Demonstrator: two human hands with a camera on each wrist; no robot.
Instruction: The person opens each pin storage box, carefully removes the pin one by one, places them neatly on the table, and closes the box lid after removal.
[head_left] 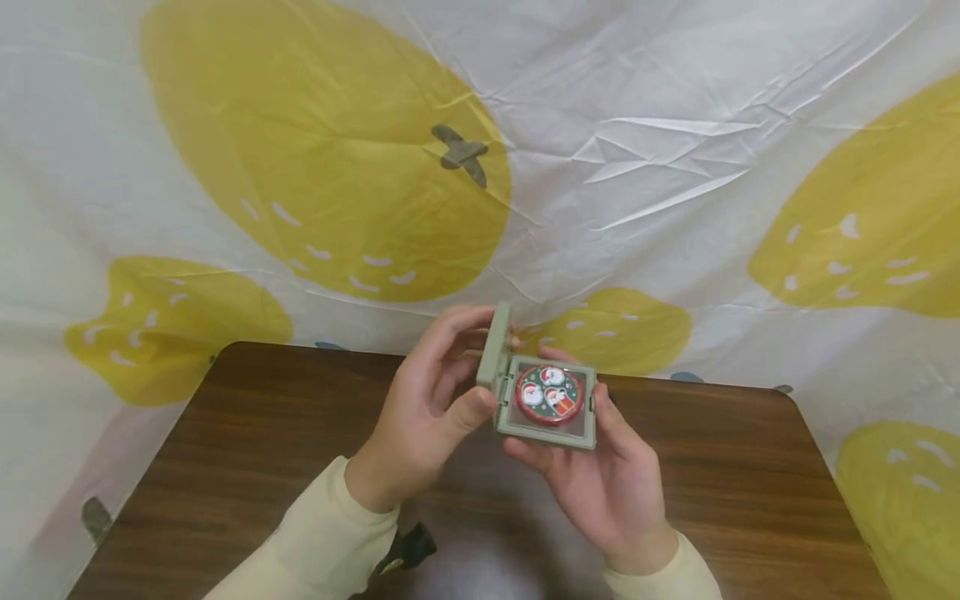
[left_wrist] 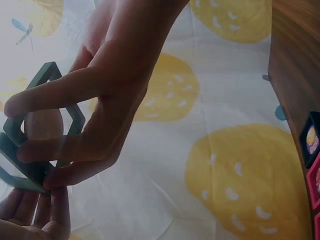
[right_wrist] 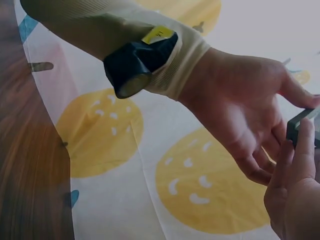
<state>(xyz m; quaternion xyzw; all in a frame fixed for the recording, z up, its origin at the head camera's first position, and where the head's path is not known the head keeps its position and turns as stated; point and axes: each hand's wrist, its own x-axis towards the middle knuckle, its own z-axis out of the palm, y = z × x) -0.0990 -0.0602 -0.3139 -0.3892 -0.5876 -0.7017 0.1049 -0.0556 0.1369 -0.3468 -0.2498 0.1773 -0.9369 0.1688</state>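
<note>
Both hands hold a small square sage-green hinged case [head_left: 590, 435] above the wooden table, its lid swung up on the left. Inside the base lies a round badge [head_left: 550, 394] with a red rim and Santa figures on dark green. My left hand [head_left: 411, 421] grips the upright lid [head_left: 493, 346], thumb near the hinge and fingers behind it. My right hand [head_left: 611, 487] holds the base from below and its right side. In the left wrist view, the left fingers [left_wrist: 65, 90] span the case's frame [left_wrist: 76, 117]. The right wrist view shows only a case corner [right_wrist: 295, 125].
The brown wooden table [head_left: 735, 467] spreads beneath the hands. Behind it hangs a white cloth [head_left: 540, 108] printed with yellow lemons. At the left wrist view's right edge, a dark frame [left_wrist: 304, 140] and pink frames [left_wrist: 314, 192] show partly. A black wrist camera [right_wrist: 137, 62] sits on the left sleeve.
</note>
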